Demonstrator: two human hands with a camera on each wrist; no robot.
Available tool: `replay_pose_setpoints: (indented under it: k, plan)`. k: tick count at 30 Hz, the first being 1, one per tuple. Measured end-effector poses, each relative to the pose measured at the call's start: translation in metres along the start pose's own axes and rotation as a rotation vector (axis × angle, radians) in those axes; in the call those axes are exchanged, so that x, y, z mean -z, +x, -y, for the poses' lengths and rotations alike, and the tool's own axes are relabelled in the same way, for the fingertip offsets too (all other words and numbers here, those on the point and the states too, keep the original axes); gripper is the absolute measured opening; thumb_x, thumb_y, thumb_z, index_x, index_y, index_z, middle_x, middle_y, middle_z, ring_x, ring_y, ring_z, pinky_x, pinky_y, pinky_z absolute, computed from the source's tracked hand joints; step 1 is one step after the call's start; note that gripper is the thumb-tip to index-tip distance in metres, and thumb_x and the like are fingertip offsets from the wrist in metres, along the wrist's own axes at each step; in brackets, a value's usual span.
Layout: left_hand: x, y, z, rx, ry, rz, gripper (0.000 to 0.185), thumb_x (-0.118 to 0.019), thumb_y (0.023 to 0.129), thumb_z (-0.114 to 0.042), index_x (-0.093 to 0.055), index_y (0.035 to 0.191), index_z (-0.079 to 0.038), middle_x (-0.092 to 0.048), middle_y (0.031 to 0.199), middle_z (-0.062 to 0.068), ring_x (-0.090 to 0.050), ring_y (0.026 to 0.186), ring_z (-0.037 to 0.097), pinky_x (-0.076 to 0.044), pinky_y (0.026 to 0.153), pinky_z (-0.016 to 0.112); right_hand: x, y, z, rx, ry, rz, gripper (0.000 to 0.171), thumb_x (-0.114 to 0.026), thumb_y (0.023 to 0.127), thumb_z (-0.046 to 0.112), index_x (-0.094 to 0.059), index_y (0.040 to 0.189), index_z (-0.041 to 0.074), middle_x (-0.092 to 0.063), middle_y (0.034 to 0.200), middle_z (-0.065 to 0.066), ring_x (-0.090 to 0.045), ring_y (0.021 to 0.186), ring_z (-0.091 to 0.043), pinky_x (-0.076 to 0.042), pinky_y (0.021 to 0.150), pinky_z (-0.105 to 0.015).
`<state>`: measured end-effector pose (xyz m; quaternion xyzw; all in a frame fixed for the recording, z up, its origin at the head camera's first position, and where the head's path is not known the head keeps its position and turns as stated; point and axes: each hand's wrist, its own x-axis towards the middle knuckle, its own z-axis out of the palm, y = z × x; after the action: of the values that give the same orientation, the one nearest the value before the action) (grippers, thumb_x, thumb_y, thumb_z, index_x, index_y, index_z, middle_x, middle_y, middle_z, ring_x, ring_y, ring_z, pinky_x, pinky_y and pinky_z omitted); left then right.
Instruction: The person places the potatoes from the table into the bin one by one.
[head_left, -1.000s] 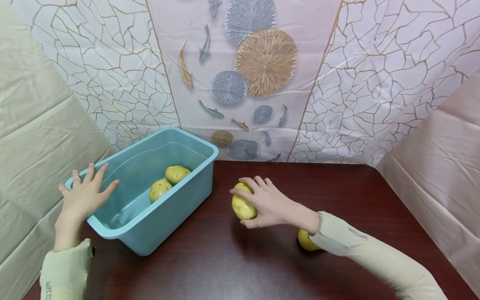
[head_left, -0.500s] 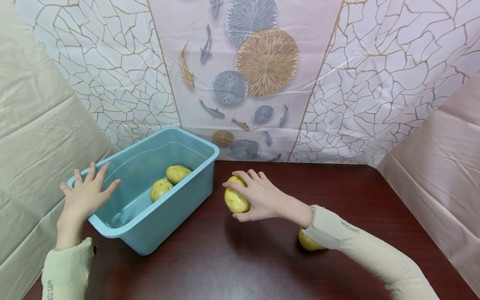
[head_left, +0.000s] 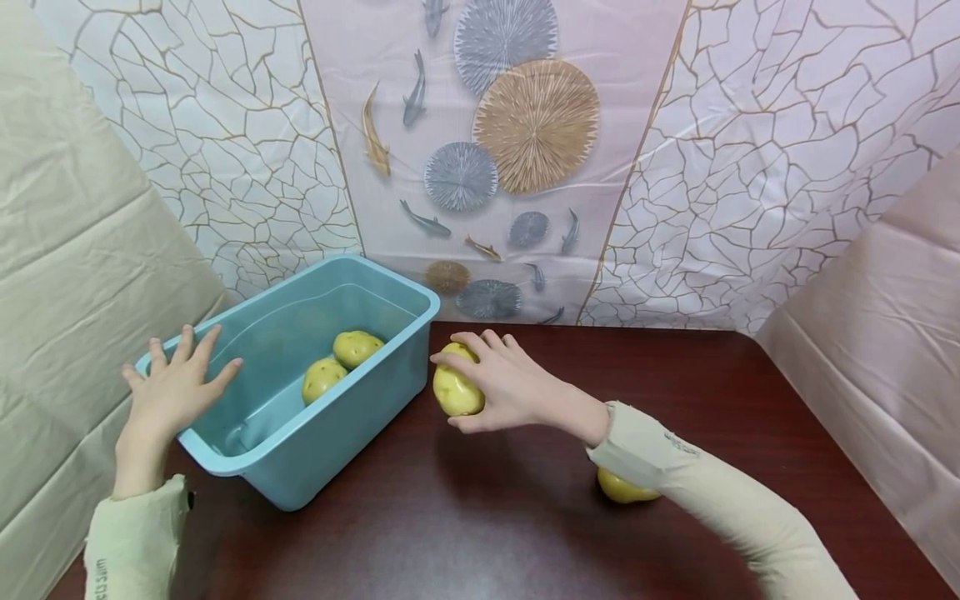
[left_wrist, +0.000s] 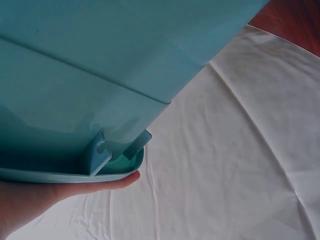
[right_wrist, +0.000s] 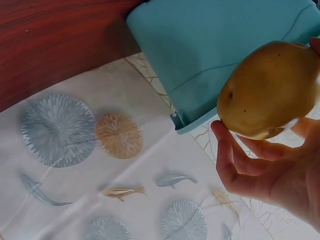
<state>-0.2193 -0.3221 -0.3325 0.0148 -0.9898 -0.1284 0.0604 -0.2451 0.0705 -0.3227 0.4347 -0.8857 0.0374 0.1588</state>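
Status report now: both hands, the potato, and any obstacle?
Right hand grips potato, beside bin. Left hand flat on bin's rim. Two potatoes inside. Bin's near wall between potato and inside.

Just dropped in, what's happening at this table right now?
A person's right hand holds a potato above the dark table, just beside the blue tub. The left hand rests with fingers spread on the tub's far-left rim. Two potatoes already lie inside the tub. One more potato sits on the table, partly hidden under the right sleeve.
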Motion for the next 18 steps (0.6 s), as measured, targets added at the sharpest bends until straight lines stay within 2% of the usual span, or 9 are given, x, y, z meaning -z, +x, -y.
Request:
replay_pose_setpoints:
  k: [11,18]
  plan:
    - [0.000,0.000,-0.001,-0.002,0.003,-0.005,0.079,-0.028,0.090,-0.058,-0.007,0.143,-0.004,0.001,0.140,0.038,0.009,0.120,0.065,0.003,0.083,0.079,0.005,0.016,0.005,-0.010,0.020,-0.041,0.068,-0.061,0.066,0.056,-0.045,0.125,0.027,-0.045,0.126,-0.004,-0.043,0.108,-0.021,-0.039,0.079,-0.038]
    - [0.001,0.000,0.000,-0.003,-0.002,-0.001,0.079,-0.027,0.090,-0.058,-0.006,0.143,-0.004,0.001,0.140,0.038,0.009,0.120,0.065,0.003,0.083,0.079,0.009,0.028,0.008,-0.011,0.009,-0.042,0.068,-0.060,0.067,0.056,-0.043,0.126,0.027,-0.045,0.126,-0.005,-0.045,0.102,-0.022,-0.040,0.075,-0.036]
